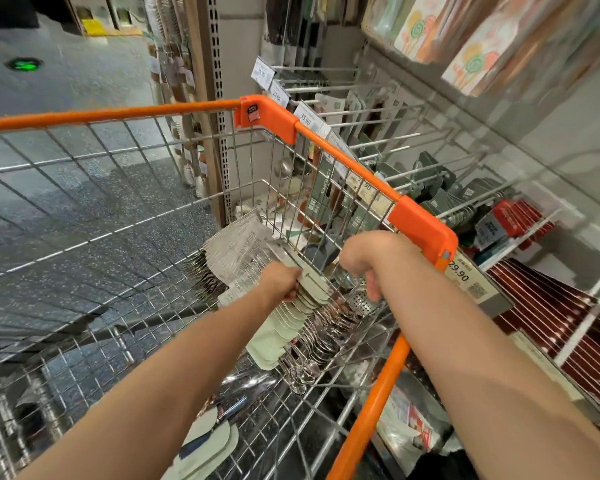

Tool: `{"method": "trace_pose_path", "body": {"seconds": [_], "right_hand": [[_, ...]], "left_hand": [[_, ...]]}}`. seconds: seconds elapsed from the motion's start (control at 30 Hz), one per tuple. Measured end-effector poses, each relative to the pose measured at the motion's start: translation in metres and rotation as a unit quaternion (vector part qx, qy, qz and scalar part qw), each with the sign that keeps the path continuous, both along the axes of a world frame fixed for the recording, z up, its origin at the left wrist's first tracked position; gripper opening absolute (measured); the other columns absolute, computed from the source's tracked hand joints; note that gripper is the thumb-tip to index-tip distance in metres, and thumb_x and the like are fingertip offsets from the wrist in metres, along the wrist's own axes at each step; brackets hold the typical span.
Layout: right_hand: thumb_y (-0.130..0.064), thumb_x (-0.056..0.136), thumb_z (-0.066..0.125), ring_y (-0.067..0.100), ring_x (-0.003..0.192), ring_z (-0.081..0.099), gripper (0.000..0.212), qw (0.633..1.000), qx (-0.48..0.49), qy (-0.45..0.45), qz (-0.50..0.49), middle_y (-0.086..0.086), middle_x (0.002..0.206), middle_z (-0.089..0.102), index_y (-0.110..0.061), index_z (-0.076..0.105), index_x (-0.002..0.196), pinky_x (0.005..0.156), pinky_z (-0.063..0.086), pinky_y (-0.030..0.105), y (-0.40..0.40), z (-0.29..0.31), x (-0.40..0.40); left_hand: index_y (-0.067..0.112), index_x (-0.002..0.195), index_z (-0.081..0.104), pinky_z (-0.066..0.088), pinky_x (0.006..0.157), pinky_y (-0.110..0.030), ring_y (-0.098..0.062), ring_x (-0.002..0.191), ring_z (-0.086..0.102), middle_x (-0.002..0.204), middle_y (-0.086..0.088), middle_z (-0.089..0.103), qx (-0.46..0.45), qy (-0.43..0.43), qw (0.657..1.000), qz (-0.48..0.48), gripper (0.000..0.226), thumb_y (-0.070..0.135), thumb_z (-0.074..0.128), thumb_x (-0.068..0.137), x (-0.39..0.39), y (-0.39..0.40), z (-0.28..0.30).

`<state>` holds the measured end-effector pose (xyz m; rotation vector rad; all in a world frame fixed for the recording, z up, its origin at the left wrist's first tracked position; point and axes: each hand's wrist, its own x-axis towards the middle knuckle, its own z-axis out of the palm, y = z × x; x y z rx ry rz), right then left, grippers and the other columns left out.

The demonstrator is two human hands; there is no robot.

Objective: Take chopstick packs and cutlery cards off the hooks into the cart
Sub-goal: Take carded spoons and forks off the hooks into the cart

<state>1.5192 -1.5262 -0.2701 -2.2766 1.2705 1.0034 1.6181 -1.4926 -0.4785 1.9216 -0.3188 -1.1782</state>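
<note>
Both my arms reach down into the wire cart with orange rim. My left hand grips the top of a stack of pale green cutlery cards carrying spoons, low against the cart's right wall. My right hand hangs just right of it with fingers curled downward; what it holds is hidden. A fan of white cutlery cards with forks lies beyond the left hand on the cart floor. More pale cards lie near the cart's front.
To the right of the cart, display hooks stick out with price tags and dark green packs. Red-brown chopstick packs fill a lower rack. Colourful packs hang top right. Speckled floor spreads to the left.
</note>
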Motion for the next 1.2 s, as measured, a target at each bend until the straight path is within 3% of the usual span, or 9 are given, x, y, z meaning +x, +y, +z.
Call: {"method": "trace_pose_path", "body": {"seconds": [0.17, 0.37, 0.57, 0.7, 0.83, 0.93, 1.03, 1.13, 1.2], "right_hand": [[-0.006, 0.101, 0.033, 0.031, 0.117, 0.053, 0.046, 1.0, 0.0, -0.031, 0.002, 0.022, 0.141, 0.044, 0.002, 0.028, 0.146, 0.093, 0.049, 0.039, 0.001, -0.002, -0.003], [-0.05, 0.085, 0.065, 0.03, 0.126, 0.048, 0.074, 0.994, 0.034, -0.103, -0.012, 0.011, 0.144, 0.044, -0.009, 0.041, 0.141, 0.105, 0.04, 0.04, 0.003, -0.006, -0.003], [-0.027, 0.094, 0.058, 0.023, 0.073, 0.065, 0.024, 0.968, -0.027, -0.25, 0.008, 0.013, 0.09, 0.07, -0.004, 0.063, 0.089, 0.073, 0.055, 0.035, 0.008, 0.001, -0.007], [-0.029, 0.086, 0.069, -0.002, 0.056, 0.052, 0.016, 0.876, -0.111, -0.469, 0.01, -0.01, 0.064, 0.053, -0.016, 0.068, 0.096, 0.053, 0.036, 0.009, 0.011, 0.037, -0.02], [-0.022, 0.087, 0.067, -0.009, 0.052, 0.055, 0.004, 0.826, -0.053, -0.56, -0.026, -0.016, 0.072, 0.064, -0.025, 0.067, 0.089, 0.051, 0.039, 0.008, 0.009, 0.08, -0.054], [-0.031, 0.091, 0.062, -0.005, 0.042, 0.051, 0.022, 0.823, -0.093, -0.559, -0.039, -0.013, 0.061, 0.058, -0.03, 0.053, 0.071, 0.046, 0.034, 0.013, -0.002, 0.091, -0.087], [-0.032, 0.093, 0.059, -0.001, 0.039, 0.047, 0.026, 0.804, -0.116, -0.577, -0.083, -0.011, 0.049, 0.053, -0.015, 0.062, 0.073, 0.049, 0.032, 0.019, -0.014, 0.093, -0.123], [-0.026, 0.095, 0.056, -0.001, 0.04, 0.042, 0.036, 0.761, -0.174, -0.616, -0.104, -0.013, 0.042, 0.048, -0.028, 0.06, 0.06, 0.05, 0.032, 0.021, -0.029, 0.097, -0.155], [-0.025, 0.097, 0.054, 0.001, 0.039, 0.038, 0.033, 0.72, -0.183, -0.658, -0.125, -0.011, 0.042, 0.044, -0.019, 0.062, 0.065, 0.047, 0.031, 0.018, -0.037, 0.1, -0.17]], "left_hand": [[0.007, 0.053, 0.049, 0.041, 0.033, -0.021, -0.009, 0.026, 0.044, 0.034, 0.003, 0.046, -0.07, 0.008, 0.994, 0.081, 0.046, 0.02, 0.059, 0.096, 0.005, 0.025, 0.015], [0.008, 0.054, 0.047, 0.044, 0.037, -0.022, -0.009, 0.028, 0.041, 0.034, 0.004, 0.044, -0.172, -0.002, 0.977, 0.125, 0.046, 0.022, 0.056, 0.097, 0.017, 0.055, 0.081], [0.01, 0.05, 0.049, 0.04, 0.045, -0.025, -0.009, 0.033, 0.043, 0.037, 0.003, 0.047, -0.256, -0.085, 0.951, 0.149, 0.051, 0.031, 0.057, 0.096, 0.011, 0.065, 0.153], [0.012, 0.056, 0.05, 0.035, 0.044, -0.028, -0.014, 0.039, 0.042, 0.043, -0.002, 0.048, -0.329, -0.121, 0.916, 0.194, 0.047, 0.037, 0.059, 0.094, 0.011, 0.06, 0.201], [0.012, 0.061, 0.052, 0.038, 0.041, -0.024, -0.007, 0.035, 0.045, 0.039, 0.007, 0.049, -0.399, -0.111, 0.896, 0.161, 0.041, 0.035, 0.06, 0.094, -0.006, 0.039, 0.25], [0.012, 0.06, 0.051, 0.046, 0.053, -0.033, -0.017, 0.041, 0.048, 0.04, 0.004, 0.05, -0.421, -0.102, 0.893, 0.126, 0.042, 0.036, 0.063, 0.092, -0.025, 0.017, 0.274], [0.013, 0.062, 0.055, 0.048, 0.059, -0.045, -0.022, 0.056, 0.05, 0.058, -0.007, 0.054, -0.423, -0.117, 0.895, 0.082, 0.042, 0.044, 0.061, 0.09, -0.058, -0.006, 0.29], [0.018, 0.073, 0.061, 0.048, 0.049, -0.028, -0.017, 0.062, 0.058, 0.073, -0.004, 0.062, -0.431, -0.034, 0.901, 0.049, 0.034, 0.039, 0.052, 0.097, -0.102, -0.024, 0.306], [0.017, 0.086, 0.066, 0.048, 0.054, -0.023, -0.015, 0.067, 0.061, 0.079, -0.001, 0.066, -0.439, 0.013, 0.898, -0.004, 0.035, 0.041, 0.044, 0.1, -0.133, -0.034, 0.31]]}}
